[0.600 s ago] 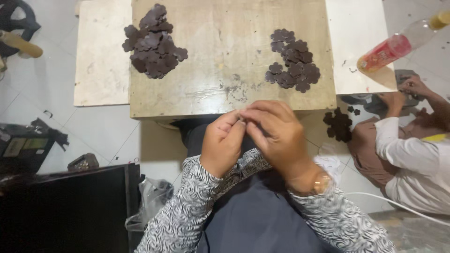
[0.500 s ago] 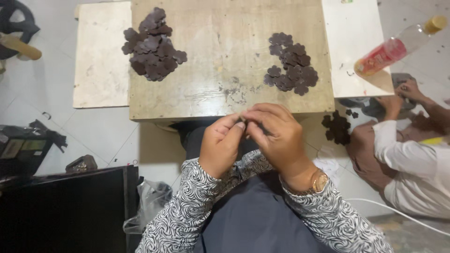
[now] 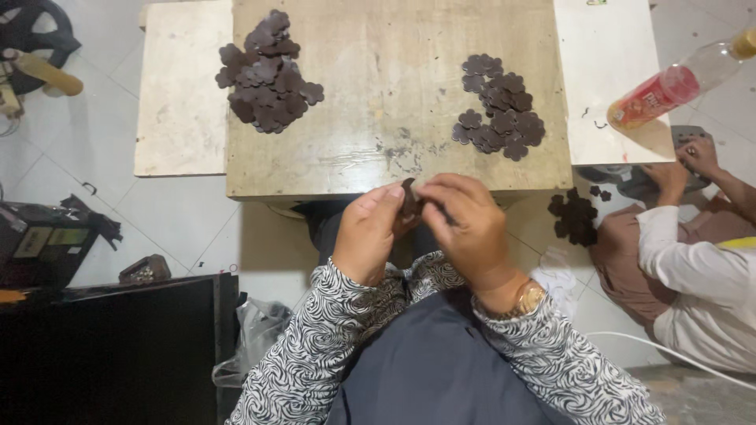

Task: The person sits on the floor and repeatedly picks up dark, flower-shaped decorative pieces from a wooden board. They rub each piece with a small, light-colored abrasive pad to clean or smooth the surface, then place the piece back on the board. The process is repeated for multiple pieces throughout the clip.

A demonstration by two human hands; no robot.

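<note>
Brown flower-shaped piece (image 3: 409,198) sits pinched between left hand (image 3: 368,233) and right hand (image 3: 465,228) fingertips. Both grips pressed on it, just below counter (image 3: 378,149) edge.

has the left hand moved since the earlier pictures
No. The left hand sits just below the front edge of the wooden board, pinching a dark flower-shaped piece with the right hand, as before.

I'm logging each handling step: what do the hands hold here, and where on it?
A small dark flower-shaped piece, pinched at its edges between left hand and right hand.
</note>
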